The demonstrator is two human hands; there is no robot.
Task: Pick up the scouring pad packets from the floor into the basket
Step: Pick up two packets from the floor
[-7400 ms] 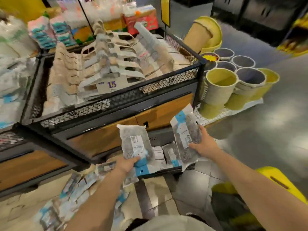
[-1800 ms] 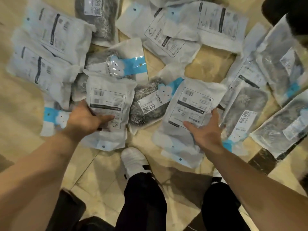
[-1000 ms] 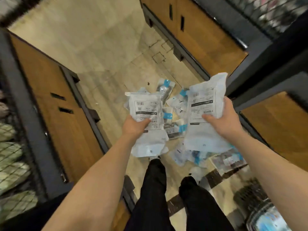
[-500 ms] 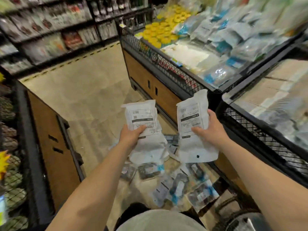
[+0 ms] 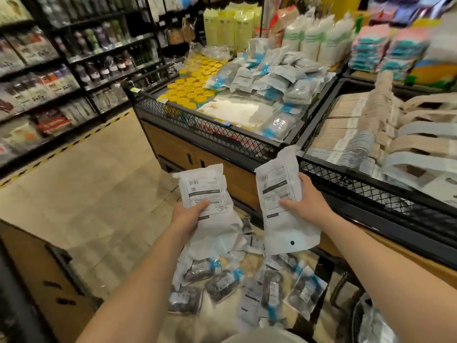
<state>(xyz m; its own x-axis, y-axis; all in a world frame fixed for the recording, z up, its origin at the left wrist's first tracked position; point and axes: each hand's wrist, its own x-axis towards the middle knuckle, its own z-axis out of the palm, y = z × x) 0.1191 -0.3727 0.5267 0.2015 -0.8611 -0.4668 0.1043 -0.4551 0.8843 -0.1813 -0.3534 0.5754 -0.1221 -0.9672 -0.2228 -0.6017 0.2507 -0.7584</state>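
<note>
Both bare forearms stretch forward — left grip (image 5: pixel 188 216) pinches the left packet (image 5: pixel 205 184), right grip (image 5: pixel 309 202) the right packet (image 5: pixel 277 180) — thumbs in front, fingers behind, grips apart.

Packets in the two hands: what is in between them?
Head view: the left packet and right packet are apart, nothing held between. Through the gap shows the basket's wooden front and, lower, a floor packet.
</note>
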